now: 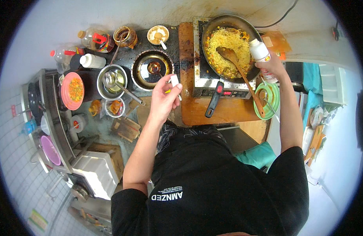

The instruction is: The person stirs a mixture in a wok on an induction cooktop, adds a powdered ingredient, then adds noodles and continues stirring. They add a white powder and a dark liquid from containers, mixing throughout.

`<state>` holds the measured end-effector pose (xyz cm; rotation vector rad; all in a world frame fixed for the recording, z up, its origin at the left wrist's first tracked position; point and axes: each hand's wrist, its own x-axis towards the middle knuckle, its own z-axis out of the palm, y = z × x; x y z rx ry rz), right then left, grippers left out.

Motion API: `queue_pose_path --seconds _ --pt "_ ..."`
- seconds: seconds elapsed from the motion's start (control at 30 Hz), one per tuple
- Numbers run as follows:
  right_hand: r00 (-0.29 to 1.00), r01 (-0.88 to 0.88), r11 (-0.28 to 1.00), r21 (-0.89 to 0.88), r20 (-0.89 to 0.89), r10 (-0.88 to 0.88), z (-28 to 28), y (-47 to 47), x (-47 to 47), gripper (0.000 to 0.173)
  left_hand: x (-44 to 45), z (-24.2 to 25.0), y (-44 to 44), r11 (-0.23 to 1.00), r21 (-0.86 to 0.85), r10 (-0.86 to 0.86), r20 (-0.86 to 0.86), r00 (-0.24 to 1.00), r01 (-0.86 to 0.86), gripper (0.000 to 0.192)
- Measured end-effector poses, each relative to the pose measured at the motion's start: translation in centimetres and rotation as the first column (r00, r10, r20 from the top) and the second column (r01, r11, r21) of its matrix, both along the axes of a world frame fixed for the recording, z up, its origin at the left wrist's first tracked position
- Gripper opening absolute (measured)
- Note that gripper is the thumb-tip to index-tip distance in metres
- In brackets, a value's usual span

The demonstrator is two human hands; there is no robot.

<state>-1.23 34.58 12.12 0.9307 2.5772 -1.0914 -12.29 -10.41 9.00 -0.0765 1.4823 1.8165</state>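
My right hand grips a white plastic bottle with a label at the right rim of a black frying pan. Noodles fill the pan, mixed with small diced vegetables. Across them lies a wooden spatula, its handle reaching over the rim. The pan rests on an induction cooker with a lit red display. Away to the left of the pan, my left hand pinches a small white object; the fingers partly cover it, so its kind is unclear.
A green bowl with a metal ladle stands right of the cooker. Leftward are a dark round pan of brown liquid, a steel bowl with a ladle, a pink plate of diced vegetables, a sauce jar and several bottles.
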Motion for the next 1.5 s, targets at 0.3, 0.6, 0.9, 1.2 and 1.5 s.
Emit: queue_pose_path --seconds 0.3,0.6,0.9,1.2,1.5 --pt "0.781 0.280 0.789 -0.547 -0.348 -0.519 -5.0 -2.4 2.4 0.064 -2.1 2.8 6.7 0.997 0.073 -0.040 0.000 0.999 0.039 0.038" --pt "0.815 0.007 0.904 -0.427 -0.522 -0.253 0.0 -12.9 3.2 0.085 -1.4 8.2 11.7 0.953 0.005 -0.267 -0.460 0.847 0.303 0.041" --pt "0.806 -0.221 0.968 -0.118 -0.580 0.113 2.3 -21.4 1.1 0.077 -2.4 13.9 5.6 0.808 -0.515 -0.581 -0.775 0.248 0.285 0.044" --pt "0.721 -0.681 0.575 -0.453 -0.551 0.419 3.1 -26.7 -1.6 0.083 -4.1 17.5 -4.4 0.610 -0.589 -0.687 -0.726 -0.018 0.530 0.053" --pt "0.609 -0.771 0.562 -0.300 -0.606 0.513 4.4 -32.2 -4.8 0.086 -2.0 16.6 -10.9 0.859 -0.283 -0.406 -0.883 0.233 0.426 0.063"
